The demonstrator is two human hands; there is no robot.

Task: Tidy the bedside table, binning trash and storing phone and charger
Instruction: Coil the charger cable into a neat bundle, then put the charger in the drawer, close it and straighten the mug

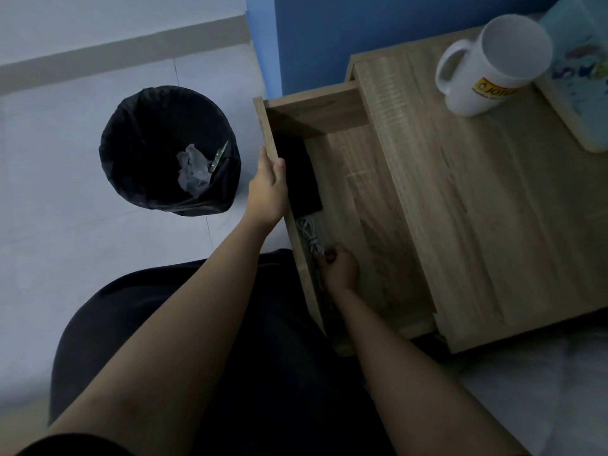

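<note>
With the left hand (268, 189) gripping the drawer front (304, 278) and the right hand (339, 268) pinching the charger cable (307, 230) inside, a too early push may trap fingers or cable.

The drawer (342, 199) stands pulled out from the left side of the bench (477, 209). In it, the phone (301, 179) lies against the front panel at the far end, and the charger cable (309, 235) lies just nearer along the same panel. The left hand (268, 185) grips that panel's top edge beside the phone; the right hand (339, 268) is inside the drawer, pinching the cable's near end. On the floor (49, 192), left of the drawer, stands the bin (108, 149), with crumpled paper (192, 171) and a wrapper (219, 156) in it. A mug (493, 67) stands on the bench's far right, a box (582, 77) just right of it.
</note>
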